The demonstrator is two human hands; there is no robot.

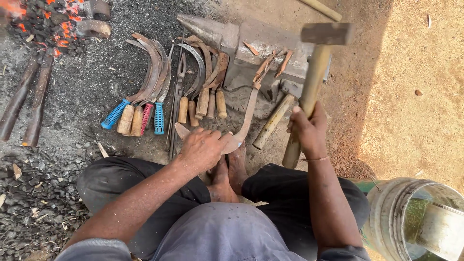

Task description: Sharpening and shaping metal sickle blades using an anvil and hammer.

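My right hand (pixel 308 129) grips the wooden handle of a hammer (pixel 316 63), whose metal head is raised over the anvil (pixel 261 41). My left hand (pixel 203 149) presses on the wide end of a curved sickle blade (pixel 249 113) that runs from my feet up toward the anvil. I sit on the ground with my bare feet (pixel 229 174) together just below that hand.
Several sickles with blue, pink and wooden handles (pixel 159 82) lie left of the anvil. Glowing coals (pixel 48 19) and two long iron rods (pixel 29 96) are at the far left. A bucket with water (pixel 415 217) stands at lower right. Another wooden handle (pixel 273 121) lies by the anvil.
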